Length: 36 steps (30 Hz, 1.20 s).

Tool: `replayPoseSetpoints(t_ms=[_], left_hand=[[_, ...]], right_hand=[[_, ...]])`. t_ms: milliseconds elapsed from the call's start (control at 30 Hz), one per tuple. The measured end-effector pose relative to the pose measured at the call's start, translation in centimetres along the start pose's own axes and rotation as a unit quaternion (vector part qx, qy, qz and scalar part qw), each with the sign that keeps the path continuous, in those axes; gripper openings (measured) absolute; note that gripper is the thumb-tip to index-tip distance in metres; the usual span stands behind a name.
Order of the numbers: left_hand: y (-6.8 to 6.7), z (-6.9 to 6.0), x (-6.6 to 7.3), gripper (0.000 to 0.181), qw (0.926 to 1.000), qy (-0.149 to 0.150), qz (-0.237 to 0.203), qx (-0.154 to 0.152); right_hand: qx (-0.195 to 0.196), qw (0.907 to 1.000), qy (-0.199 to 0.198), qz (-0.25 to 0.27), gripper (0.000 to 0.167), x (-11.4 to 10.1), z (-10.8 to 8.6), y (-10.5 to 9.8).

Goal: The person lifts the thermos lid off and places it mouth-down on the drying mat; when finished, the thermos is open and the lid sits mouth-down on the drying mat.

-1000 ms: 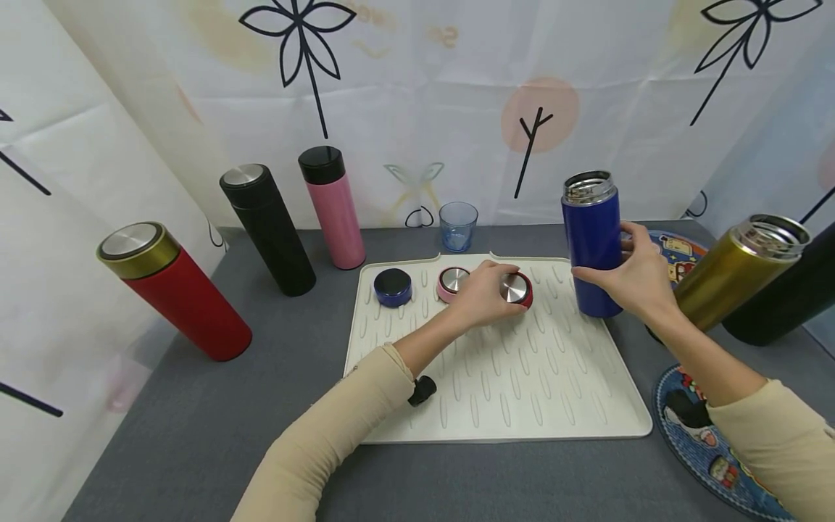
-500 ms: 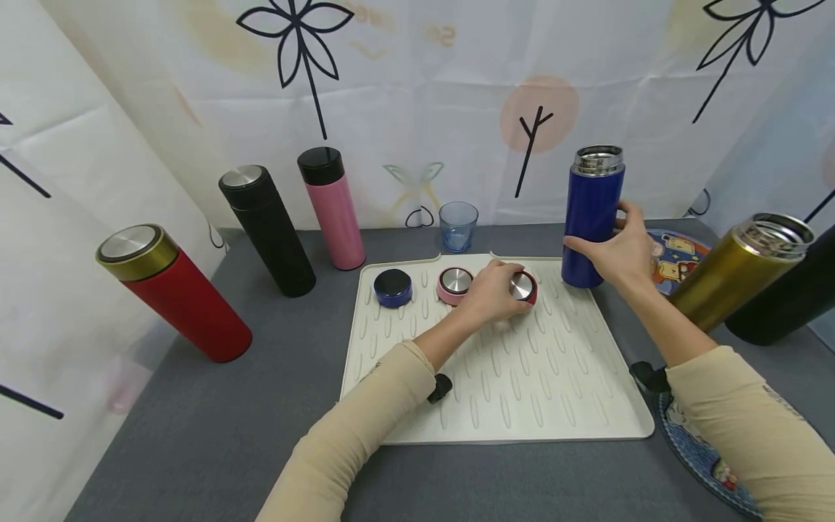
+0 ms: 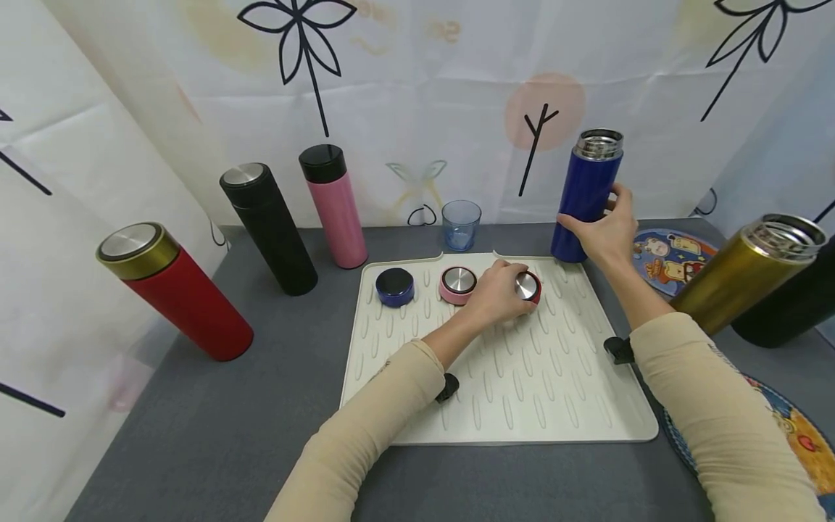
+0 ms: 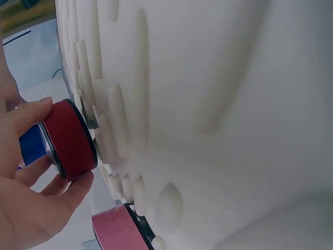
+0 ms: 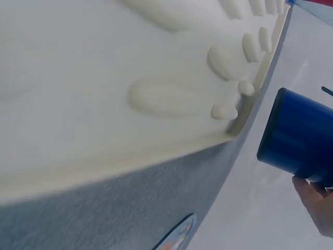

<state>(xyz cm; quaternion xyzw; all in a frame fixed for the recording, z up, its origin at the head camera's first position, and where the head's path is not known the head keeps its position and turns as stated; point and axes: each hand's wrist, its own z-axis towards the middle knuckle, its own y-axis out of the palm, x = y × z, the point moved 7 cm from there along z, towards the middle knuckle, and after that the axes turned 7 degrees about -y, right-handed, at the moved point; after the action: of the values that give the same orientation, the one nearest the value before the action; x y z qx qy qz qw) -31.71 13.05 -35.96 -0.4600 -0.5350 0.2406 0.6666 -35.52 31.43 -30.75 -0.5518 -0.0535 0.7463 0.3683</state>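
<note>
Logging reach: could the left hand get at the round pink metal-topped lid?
Likely yes: nothing blocks the pink lid beside the left hand, though that hand holds the round red lid.

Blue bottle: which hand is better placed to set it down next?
The right hand, I'd judge: it holds the blue bottle, whose base shows clear of the mat in the right wrist view. The left hand pinches the red lid, so it would probably have to let go first.

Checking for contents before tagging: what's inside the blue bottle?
The blue bottle, gripped by the right hand, is open: only a little inner wall near the top shows. Its sides hide everything deeper.
</note>
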Motion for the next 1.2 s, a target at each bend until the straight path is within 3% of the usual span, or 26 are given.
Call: replayPoseSetpoints(t_ms=[233, 500, 933, 1200], left_hand=[[0.2, 0.4, 0.2, 0.064, 0.9999, 0.005, 0.009, -0.001], [0.0, 0.9, -0.1, 0.063, 0.9998, -0.012, 0.012, 0.007], [-0.4, 2.0, 0.1, 0.062, 0.9989, -0.03, 0.031, 0.017], [-0.8, 2.2, 0.6, 0.063, 0.998, -0.044, 0.046, 0.002]], right_hand=[[0.012, 0.9995, -0.002, 0.03, 0.089, 0.3, 1.3, 1.8], [-0.002, 0.999, -0.001, 0.044, 0.091, 1.0, 1.9, 4.1], [-0.013, 0.9982, -0.002, 0.059, 0.091, 1.9, 1.7, 5.4], [-0.022, 0.9985, 0.004, 0.049, 0.091, 1.6, 1.4, 5.5]])
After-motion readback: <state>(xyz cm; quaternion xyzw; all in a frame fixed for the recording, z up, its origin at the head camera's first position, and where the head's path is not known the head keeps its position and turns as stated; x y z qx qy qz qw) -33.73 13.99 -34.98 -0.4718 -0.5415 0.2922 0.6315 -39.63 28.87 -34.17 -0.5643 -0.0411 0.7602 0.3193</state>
